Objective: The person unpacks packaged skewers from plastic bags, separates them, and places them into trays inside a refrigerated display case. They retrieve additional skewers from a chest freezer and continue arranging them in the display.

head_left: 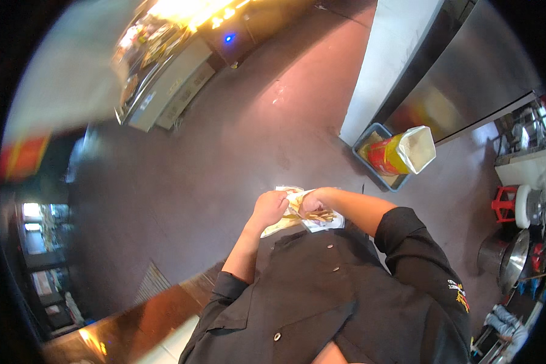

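Head view: two hands working at chest height. Left hand (269,208) is curling shut on one crumpled pale paper wrapper (297,213); right hand (315,203) is pinching thin tan sticks (320,214) inside, uncountable. One yellow-red sack (400,153) is sitting in one blue crate (366,141).

Yellow-red bag (401,151) in blue bin (364,141); possibly paper wrapper (297,212) in hands.

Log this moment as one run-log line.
left hand: gripping paper wrapper | right hand: on wrapper, over pale food strips | behind: yellow-red bag in blue crate on floor
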